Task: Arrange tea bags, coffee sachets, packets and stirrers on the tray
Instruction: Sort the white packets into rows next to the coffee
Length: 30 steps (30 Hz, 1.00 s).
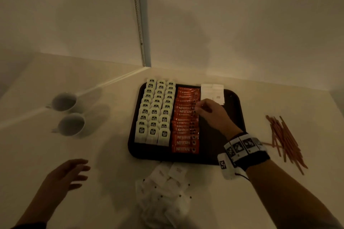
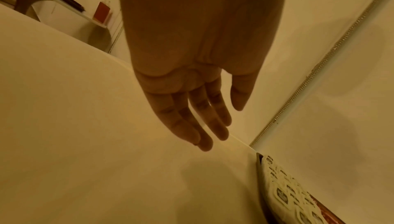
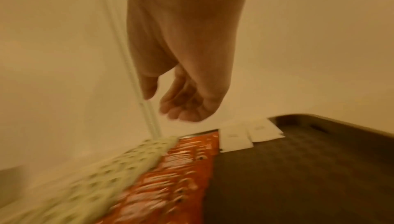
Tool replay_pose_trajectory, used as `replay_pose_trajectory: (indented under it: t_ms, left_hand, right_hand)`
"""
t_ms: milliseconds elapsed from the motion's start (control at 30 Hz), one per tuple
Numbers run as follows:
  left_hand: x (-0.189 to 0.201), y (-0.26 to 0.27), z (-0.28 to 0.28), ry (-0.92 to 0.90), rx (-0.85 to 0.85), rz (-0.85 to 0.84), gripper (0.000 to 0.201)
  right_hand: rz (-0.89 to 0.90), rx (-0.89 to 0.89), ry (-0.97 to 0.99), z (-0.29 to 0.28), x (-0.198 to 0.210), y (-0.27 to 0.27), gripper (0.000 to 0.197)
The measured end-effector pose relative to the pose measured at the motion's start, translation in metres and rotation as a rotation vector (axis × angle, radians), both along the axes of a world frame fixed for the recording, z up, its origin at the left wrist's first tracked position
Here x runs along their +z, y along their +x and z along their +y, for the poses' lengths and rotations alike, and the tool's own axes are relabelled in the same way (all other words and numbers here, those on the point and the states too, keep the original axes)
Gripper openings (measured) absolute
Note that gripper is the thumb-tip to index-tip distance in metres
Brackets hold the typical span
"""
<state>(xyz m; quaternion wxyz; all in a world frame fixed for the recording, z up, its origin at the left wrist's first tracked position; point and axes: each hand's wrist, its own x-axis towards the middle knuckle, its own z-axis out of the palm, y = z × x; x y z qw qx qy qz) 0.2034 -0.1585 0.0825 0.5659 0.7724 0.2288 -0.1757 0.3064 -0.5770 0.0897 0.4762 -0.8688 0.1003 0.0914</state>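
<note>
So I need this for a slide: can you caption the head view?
Right hand over the tray beside coffee sachets; tea bags arranged, stirrers waiting.

Dark matt tray point(image 1: 232, 117), centre frame, looks like plastic; red coffee sachets point(image 1: 186, 126) shine glossy like foil; white tea bags point(image 1: 154, 115) and packets point(image 1: 212, 92) look like matt paper.

tray point(image 1: 235, 109) right half bare | cups point(image 1: 64, 101) left | stirrers point(image 1: 284, 139) right
</note>
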Motion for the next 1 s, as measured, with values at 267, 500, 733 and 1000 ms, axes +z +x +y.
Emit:
replay_pose_trajectory:
  t_ms: [267, 500, 733, 1000]
  left_hand:
    - [-0.022, -0.045, 0.020, -0.012, -0.046, 0.103, 0.018]
    - [-0.029, -0.066, 0.030, -0.035, -0.053, 0.120, 0.018]
    - [-0.028, -0.079, 0.045, -0.062, -0.038, 0.056, 0.019]
    - [-0.033, -0.082, 0.061, -0.099, -0.005, 0.047, 0.020]
  right_hand:
    - [0.255, 0.758, -0.386, 0.067, -0.001, -0.116, 0.051]
    - [0.232, 0.888, -0.693, 0.132, -0.020, -0.154, 0.116]
    - [0.299, 0.892, -0.785, 0.153, -0.031, -0.156, 0.111]
    - [0.279, 0.874, -0.723, 0.140, -0.028, -0.146, 0.100]
